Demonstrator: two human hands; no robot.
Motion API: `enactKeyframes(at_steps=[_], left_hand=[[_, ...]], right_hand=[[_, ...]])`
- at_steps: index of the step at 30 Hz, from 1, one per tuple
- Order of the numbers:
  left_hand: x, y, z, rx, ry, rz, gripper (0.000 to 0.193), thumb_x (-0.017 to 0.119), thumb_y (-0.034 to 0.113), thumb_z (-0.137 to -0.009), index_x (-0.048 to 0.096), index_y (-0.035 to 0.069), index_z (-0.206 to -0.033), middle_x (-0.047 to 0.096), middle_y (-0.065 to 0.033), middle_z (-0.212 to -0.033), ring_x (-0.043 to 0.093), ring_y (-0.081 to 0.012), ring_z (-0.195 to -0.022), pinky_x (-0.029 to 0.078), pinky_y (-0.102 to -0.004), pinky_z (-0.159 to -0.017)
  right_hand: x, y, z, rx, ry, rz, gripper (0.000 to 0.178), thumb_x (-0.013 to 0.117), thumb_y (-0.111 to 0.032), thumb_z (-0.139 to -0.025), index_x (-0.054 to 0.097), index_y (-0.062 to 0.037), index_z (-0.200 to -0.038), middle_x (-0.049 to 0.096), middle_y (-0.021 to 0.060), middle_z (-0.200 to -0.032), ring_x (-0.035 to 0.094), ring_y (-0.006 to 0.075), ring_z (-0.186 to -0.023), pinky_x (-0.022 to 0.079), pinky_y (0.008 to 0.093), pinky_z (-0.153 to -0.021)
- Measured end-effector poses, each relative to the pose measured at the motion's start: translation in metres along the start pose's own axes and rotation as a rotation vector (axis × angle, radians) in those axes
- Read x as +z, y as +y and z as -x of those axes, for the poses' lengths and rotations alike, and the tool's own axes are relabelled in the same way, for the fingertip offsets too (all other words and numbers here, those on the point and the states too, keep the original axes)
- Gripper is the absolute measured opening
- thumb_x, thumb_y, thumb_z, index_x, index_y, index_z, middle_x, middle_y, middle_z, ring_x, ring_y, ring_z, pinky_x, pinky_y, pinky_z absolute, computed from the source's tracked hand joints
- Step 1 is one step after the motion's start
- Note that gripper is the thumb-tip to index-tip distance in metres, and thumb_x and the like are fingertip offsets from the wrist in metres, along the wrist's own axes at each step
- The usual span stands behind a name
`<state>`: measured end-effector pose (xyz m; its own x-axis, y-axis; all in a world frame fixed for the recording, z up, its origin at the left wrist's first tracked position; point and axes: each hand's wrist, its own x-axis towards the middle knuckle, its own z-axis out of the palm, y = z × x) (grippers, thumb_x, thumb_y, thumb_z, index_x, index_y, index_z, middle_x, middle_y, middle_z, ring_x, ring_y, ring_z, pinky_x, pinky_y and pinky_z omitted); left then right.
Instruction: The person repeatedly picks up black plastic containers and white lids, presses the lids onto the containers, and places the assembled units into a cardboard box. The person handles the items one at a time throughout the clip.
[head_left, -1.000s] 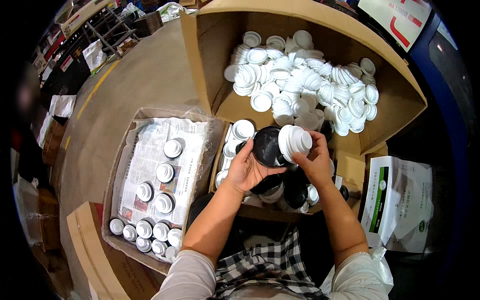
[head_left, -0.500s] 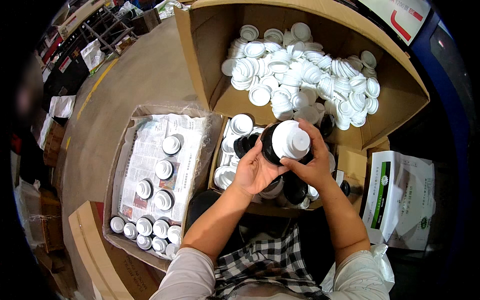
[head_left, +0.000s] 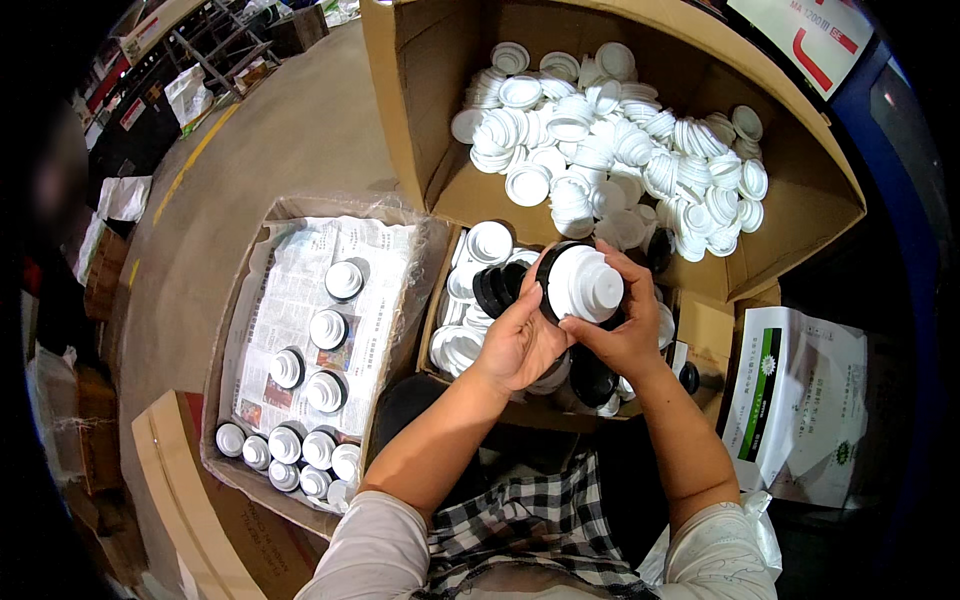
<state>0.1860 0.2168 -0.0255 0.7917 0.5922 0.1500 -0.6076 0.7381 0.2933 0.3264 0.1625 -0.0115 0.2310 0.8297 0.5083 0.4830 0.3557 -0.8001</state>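
Observation:
Between both hands is a round stepped white cap seated in a black ring (head_left: 584, 284). My left hand (head_left: 522, 345) grips its lower left edge, thumb up along the black rim. With thumb and fingers my right hand (head_left: 628, 320) clasps the right side. Below them a cardboard box (head_left: 700, 325) holds white caps (head_left: 489, 243) and black rings (head_left: 592, 376), partly hidden by my hands. To the left, a newspaper-lined box (head_left: 310, 270) has several white-and-black caps (head_left: 328, 329) standing upright, with more packed along its near end.
A large open carton (head_left: 400, 110) beyond my hands holds a heap of white stepped caps (head_left: 600, 140). At the right lies a white and green printed sack (head_left: 800, 400). A folded cardboard flap (head_left: 180, 480) stands by the lower left. Concrete floor (head_left: 300, 120) stretches away at the far left.
The held cap has tilted slightly, showing more of its black rim at the left. Both hands keep their grip, and the whole view has shifted a little.

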Motion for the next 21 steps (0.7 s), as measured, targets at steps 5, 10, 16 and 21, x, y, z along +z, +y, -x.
enactKeyframes(at_steps=[5, 10, 16, 21], left_hand=[[0.003, 0.002, 0.001, 0.014, -0.018, -0.05, 0.048, 0.029, 0.027, -0.096, 0.015, 0.02, -0.141, 0.026, -0.005, -0.142, 0.03, -0.0227, -0.128, 0.029, -0.0424, -0.1], [0.003, 0.003, 0.002, 0.013, -0.006, -0.086, 0.048, 0.028, 0.03, -0.096, 0.014, 0.02, -0.142, 0.026, -0.0045, -0.142, 0.031, -0.0229, -0.127, 0.03, -0.0416, -0.1], [-0.003, -0.001, 0.003, 0.053, 0.162, -0.249, 0.052, 0.047, 0.029, -0.092, 0.027, 0.011, -0.136, 0.04, -0.008, -0.131, 0.041, -0.0208, -0.12, 0.036, -0.0352, -0.097], [-0.006, 0.004, 0.001, 0.222, 0.236, -0.787, 0.063, 0.065, 0.019, -0.081, 0.031, 0.003, -0.132, 0.045, -0.0103, -0.123, 0.042, -0.0176, -0.114, 0.035, -0.0305, -0.095]], right_hand=[[0.0, 0.001, 0.0, -0.012, -0.02, 0.027, 0.077, 0.084, -0.021, -0.058, 0.04, -0.0039, -0.119, 0.044, 0.0178, -0.127, 0.046, 0.0257, -0.116, 0.038, 0.036, -0.096], [0.001, 0.001, -0.001, -0.021, -0.044, 0.018, 0.079, 0.084, -0.023, -0.058, 0.038, -0.0052, -0.12, 0.042, 0.0186, -0.129, 0.045, 0.026, -0.117, 0.038, 0.0364, -0.096], [0.009, 0.02, -0.002, -0.219, -0.049, 0.112, 0.081, 0.083, -0.028, -0.06, 0.035, -0.0083, -0.122, 0.041, 0.0177, -0.13, 0.041, 0.0298, -0.122, 0.036, 0.0384, -0.098], [0.012, 0.019, -0.006, -0.083, -0.108, -0.154, 0.08, 0.077, -0.037, -0.065, 0.032, -0.0062, -0.124, 0.042, 0.0158, -0.13, 0.042, 0.0278, -0.12, 0.033, 0.0378, -0.1]])
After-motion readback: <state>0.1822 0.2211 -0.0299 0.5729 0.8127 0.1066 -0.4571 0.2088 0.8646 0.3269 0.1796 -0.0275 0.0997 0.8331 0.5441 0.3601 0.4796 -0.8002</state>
